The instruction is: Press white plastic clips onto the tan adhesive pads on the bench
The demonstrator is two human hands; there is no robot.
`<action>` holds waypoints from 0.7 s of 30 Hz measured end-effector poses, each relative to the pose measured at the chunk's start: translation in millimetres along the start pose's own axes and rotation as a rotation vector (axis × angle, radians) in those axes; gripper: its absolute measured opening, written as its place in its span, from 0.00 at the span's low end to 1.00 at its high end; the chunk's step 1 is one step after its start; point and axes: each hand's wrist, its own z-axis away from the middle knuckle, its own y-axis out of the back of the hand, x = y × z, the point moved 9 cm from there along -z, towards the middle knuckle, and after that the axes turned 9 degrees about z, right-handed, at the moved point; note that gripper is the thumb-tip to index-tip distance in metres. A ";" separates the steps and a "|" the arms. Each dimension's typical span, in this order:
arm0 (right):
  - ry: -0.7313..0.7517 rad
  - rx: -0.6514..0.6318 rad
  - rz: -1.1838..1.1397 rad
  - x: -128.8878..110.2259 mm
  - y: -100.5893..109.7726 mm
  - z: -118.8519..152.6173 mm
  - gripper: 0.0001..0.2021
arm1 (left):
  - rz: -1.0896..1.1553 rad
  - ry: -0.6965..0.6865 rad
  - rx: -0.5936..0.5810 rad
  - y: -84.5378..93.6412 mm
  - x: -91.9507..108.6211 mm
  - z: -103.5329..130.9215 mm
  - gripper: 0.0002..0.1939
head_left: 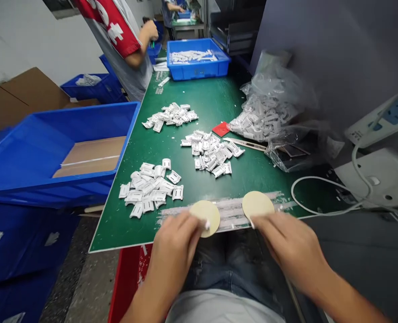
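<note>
My left hand point(177, 240) is closed in a pinch, its fingertips over a round cream disc point(204, 213) at the table's near edge. A small white plastic part point(207, 224) pokes out between those fingers, mostly hidden. My right hand point(289, 244) also pinches, at the lower rim of a second cream disc point(257, 204). At its fingertips shows a sliver of a white plastic part point(252, 222). Both hands are slightly blurred. Beyond them lie three piles of white plastic parts: a near left pile point(148, 188), a middle pile point(212, 150) and a far pile point(172, 115).
The green table point(135, 235) carries a blue bin point(199, 69) of white pieces, a plastic bag point(266, 107) of parts, a red block point(221, 129) and a utility knife point(244, 143). A cable point(303, 179) loops at right. Left stands a large blue bin point(51, 184); a person point(118, 40) stands beyond.
</note>
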 end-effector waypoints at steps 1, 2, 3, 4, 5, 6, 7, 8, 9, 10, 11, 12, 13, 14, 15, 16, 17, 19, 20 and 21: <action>0.045 0.026 -0.064 -6.7 5.8 11.3 0.12 | 0.076 -0.017 -0.042 1.4 0.4 10.3 0.07; 0.059 0.059 -0.120 -9.6 11.6 22.6 0.13 | 0.146 -0.002 -0.083 3.2 -0.4 20.3 0.09; 0.038 0.066 -0.189 -8.2 13.8 32.2 0.14 | 0.215 0.029 -0.068 9.6 -1.5 28.2 0.10; -0.017 0.079 -0.256 -2.5 15.0 39.3 0.15 | 0.273 0.062 -0.024 17.4 -2.1 33.2 0.12; -0.113 0.090 -0.324 7.5 14.0 43.6 0.16 | 0.322 0.094 0.042 25.9 -2.0 35.0 0.13; -0.236 0.097 -0.394 20.1 10.9 45.8 0.16 | 0.363 0.120 0.120 34.1 -1.5 34.0 0.14; -0.367 0.101 -0.468 33.0 5.8 46.3 0.15 | 0.395 0.141 0.188 39.9 -0.7 30.6 0.15; -0.486 0.107 -0.543 43.8 -0.1 45.1 0.14 | 0.425 0.165 0.232 42.3 -0.5 25.6 0.15; -0.577 0.107 -0.623 51.4 -6.9 41.9 0.13 | 0.459 0.201 0.253 41.3 -2.0 19.7 0.14; -0.632 0.098 -0.705 55.2 -14.3 36.6 0.11 | 0.500 0.244 0.262 38.1 -4.8 13.8 0.13; -0.655 0.089 -0.782 56.2 -21.2 29.8 0.09 | 0.546 0.291 0.264 33.5 -8.8 8.7 0.12; -0.658 0.083 -0.844 55.7 -27.1 22.5 0.08 | 0.594 0.338 0.266 28.4 -13.6 4.7 0.10; -0.652 0.082 -0.885 55.0 -31.9 15.9 0.06 | 0.638 0.377 0.268 23.3 -18.0 1.5 0.10; -0.644 0.080 -0.903 54.3 -35.9 10.4 0.05 | 0.671 0.403 0.271 18.6 -21.8 -0.9 0.09; -0.634 0.072 -0.898 53.5 -39.3 6.0 0.04 | 0.684 0.411 0.264 14.2 -24.1 -3.2 0.08; -0.620 0.061 -0.864 52.8 -41.2 2.6 0.04 | 0.670 0.407 0.244 9.7 -25.2 -5.1 0.07; -0.598 0.049 -0.803 52.0 -41.4 -0.2 0.04 | 0.629 0.392 0.216 5.8 -25.3 -6.5 0.06; -0.513 0.022 -0.623 48.3 -36.7 -5.1 0.05 | 0.477 0.337 0.158 0.4 -23.5 -6.9 0.07; -0.450 0.018 -0.519 45.2 -32.0 -7.2 0.06 | 0.386 0.300 0.137 -0.7 -21.9 -5.9 0.08; -0.381 0.029 -0.415 41.8 -26.0 -8.5 0.06 | 0.300 0.263 0.125 -0.8 -20.0 -4.2 0.09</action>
